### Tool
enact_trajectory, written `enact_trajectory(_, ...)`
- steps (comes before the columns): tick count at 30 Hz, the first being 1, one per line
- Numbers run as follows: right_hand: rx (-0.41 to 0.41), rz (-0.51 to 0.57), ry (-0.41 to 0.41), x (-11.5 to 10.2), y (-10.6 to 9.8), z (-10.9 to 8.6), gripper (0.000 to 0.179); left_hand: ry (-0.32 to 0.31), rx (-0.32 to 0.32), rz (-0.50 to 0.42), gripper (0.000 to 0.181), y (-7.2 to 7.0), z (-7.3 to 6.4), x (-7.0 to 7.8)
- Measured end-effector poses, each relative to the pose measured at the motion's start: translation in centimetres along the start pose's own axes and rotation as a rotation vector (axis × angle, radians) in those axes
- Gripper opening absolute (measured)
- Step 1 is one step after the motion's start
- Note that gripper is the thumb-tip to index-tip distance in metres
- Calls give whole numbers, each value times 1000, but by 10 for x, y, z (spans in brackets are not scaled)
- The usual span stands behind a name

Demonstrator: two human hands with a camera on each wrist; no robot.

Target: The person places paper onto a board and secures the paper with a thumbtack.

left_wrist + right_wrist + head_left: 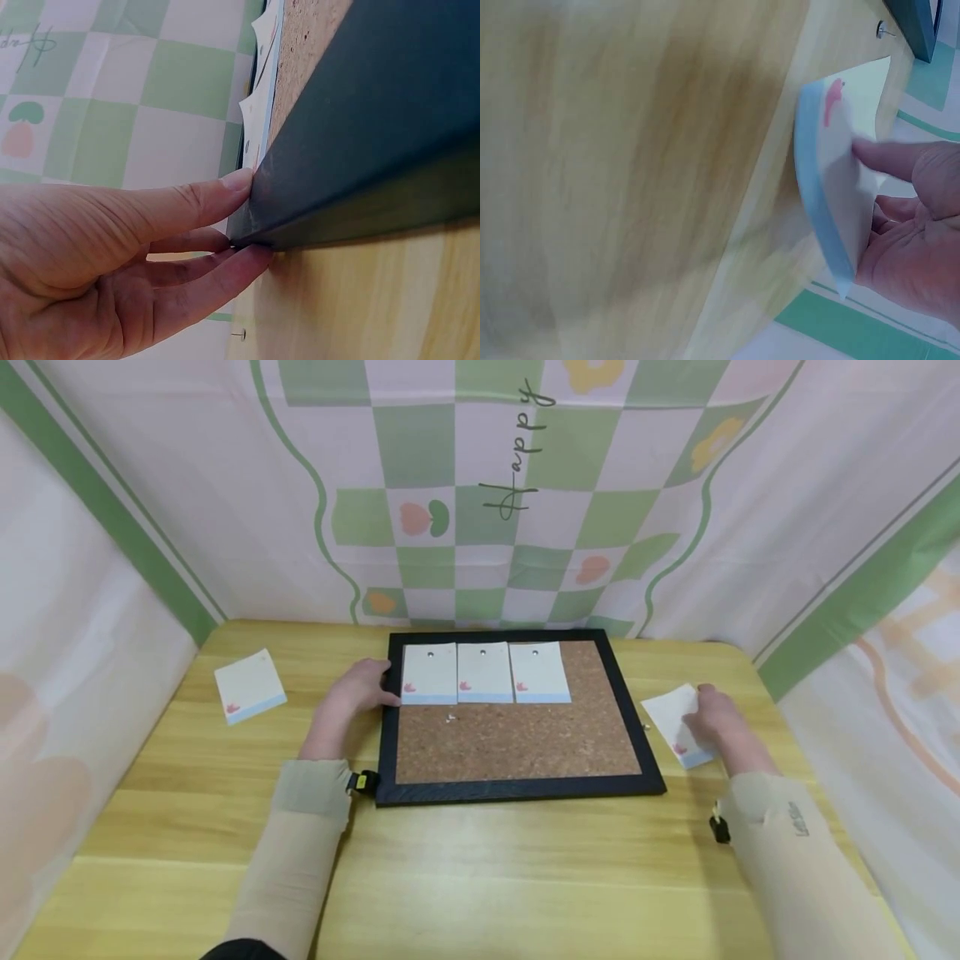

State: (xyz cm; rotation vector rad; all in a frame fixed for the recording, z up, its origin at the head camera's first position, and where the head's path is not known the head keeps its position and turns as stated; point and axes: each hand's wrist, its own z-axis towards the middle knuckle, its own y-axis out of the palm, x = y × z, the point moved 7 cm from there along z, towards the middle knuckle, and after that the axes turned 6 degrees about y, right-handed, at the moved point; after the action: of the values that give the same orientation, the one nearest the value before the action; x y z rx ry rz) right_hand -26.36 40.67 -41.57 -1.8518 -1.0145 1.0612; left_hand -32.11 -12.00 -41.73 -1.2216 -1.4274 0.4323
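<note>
Right hand (717, 720): pinching a memo sheet (667, 717) by its outer edge. Left hand (362, 686): gripping the left edge of the black-framed corkboard (517, 743). Memo sheet: just right of the corkboard, well apart from the left hand; likely light, flexible, easily creased. Hold lightly by the edges. Corkboard: likely stiff; hold by the rim. Farther back: three pinned sheets (484, 672).

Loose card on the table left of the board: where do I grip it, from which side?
I'd pinch the loose card by its right edge, coming in from the right: that edge faces the left hand, which holds the black frame. The card looks flat on the table, so a fingertip would probably need to lift the edge before the thumb closes.
</note>
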Motion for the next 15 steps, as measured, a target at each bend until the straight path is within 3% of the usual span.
enact_trajectory(6,99,30,-40,9,-14,-1,55,-8,4,-4,78,0,-1,0)
enact_trajectory(15,77,189,-13,22,-32,0,56,-6,15,-15,78,1,-1,0)
